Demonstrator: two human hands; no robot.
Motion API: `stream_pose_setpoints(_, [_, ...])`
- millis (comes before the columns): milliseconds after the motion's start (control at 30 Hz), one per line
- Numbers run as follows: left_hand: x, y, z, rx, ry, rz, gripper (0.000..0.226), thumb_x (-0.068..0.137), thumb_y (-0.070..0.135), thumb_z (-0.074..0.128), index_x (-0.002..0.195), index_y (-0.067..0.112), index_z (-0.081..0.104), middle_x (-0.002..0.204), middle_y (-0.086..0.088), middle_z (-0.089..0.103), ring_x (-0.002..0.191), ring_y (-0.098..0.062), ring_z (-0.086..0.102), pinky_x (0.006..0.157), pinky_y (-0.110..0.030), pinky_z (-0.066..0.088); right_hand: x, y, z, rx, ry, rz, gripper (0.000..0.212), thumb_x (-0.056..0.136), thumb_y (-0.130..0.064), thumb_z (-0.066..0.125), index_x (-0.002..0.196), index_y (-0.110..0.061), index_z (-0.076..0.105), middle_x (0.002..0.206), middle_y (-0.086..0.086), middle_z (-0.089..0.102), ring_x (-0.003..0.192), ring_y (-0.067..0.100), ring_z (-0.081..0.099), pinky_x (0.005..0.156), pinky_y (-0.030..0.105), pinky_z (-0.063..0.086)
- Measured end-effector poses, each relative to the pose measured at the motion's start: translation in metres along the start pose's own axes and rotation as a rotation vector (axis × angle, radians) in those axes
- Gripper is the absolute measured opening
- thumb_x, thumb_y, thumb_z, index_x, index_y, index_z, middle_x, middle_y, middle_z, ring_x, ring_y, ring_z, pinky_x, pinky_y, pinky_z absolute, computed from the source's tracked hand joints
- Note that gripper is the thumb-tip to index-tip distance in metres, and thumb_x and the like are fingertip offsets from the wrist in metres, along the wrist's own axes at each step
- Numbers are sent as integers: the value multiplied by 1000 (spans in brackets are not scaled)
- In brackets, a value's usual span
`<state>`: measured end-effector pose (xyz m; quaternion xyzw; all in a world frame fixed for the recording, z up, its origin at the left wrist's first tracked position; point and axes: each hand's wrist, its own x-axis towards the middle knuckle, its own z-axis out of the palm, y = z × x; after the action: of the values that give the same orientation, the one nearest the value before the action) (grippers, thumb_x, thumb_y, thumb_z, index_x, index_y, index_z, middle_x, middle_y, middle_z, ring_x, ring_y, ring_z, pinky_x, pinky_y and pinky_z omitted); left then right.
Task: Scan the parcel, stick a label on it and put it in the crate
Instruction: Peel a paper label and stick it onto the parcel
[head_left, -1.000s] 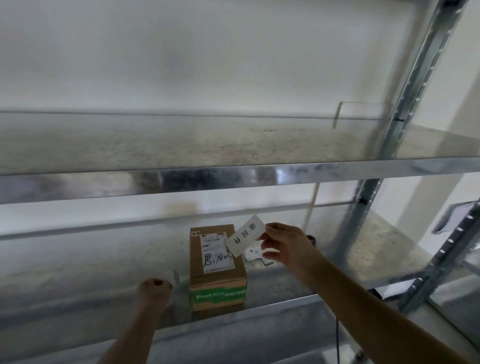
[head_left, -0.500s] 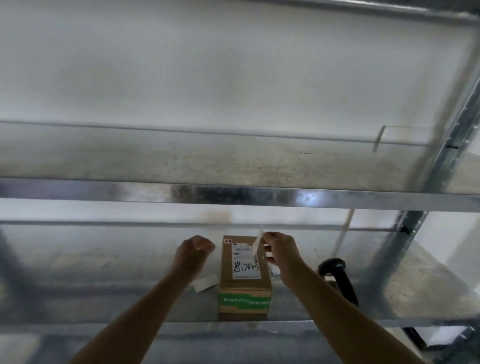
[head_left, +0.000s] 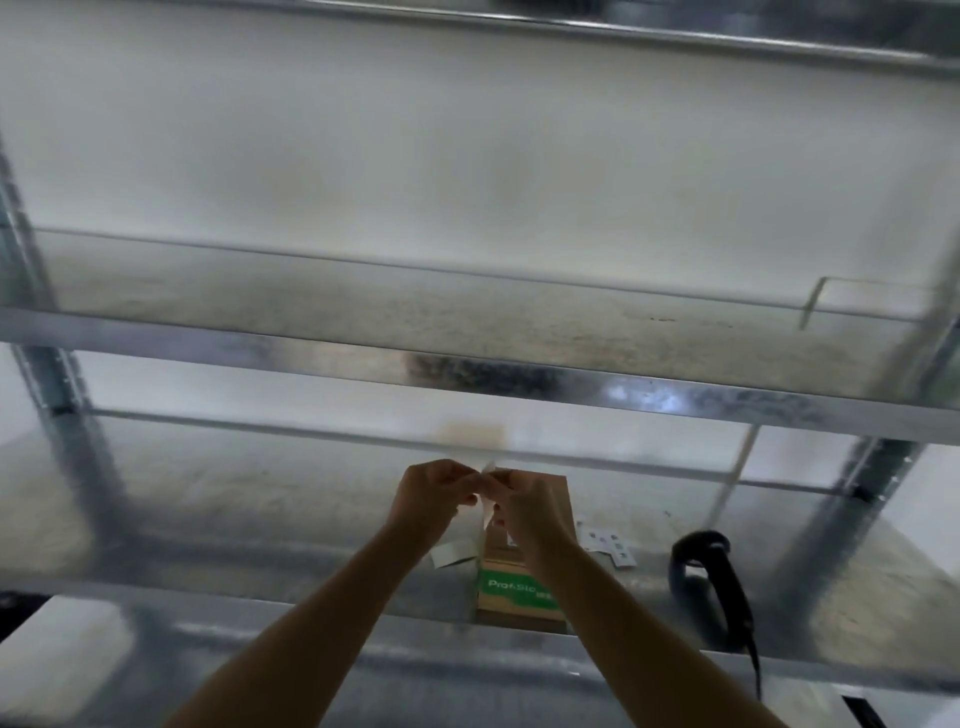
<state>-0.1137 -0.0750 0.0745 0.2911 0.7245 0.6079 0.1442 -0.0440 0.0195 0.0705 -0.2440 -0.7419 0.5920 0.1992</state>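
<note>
Presently, galvanised steel shelf (head_left: 857, 613) carries upright brown cardboard parcel (head_left: 519, 582). Left hand (head_left: 428, 501) and right hand (head_left: 527, 506) both pinch small white paper label (head_left: 487, 499), directly above parcel's top; parcel lies at 6 o'clock, right hand nearer.

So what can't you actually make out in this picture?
- Label, head view: pinched between left hand and right hand; its print is hidden and blurred.
- Parcel: its top is covered by the right hand and forearm.
- Small stickers: too small to read.
- Barcode scanner: its cable is cut off at the bottom edge.
- Crate: not in view.
</note>
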Motion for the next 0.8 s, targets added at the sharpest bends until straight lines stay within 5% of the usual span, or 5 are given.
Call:
stream_pose_setpoints(267, [-7,-14,-2,164,-25,35,15,84,16,64,90,4,70,69,4,66,63,-5,63,51,-10,47,-16,7,4,-61,57,75,26,90,-18,58,104,3,67,72,-3,62,62,6,56,55,11,43])
stream_pose_setpoints(800, [-16,-16,-3,206,-69,168,10,82,15,66,83,7,72,63,7,68,56,-5,65,55,-13,51,-34,3,-5,19,57,106,13,86,-19,63,85,-8,70,70,-2,62,65,10,54,62,18,45])
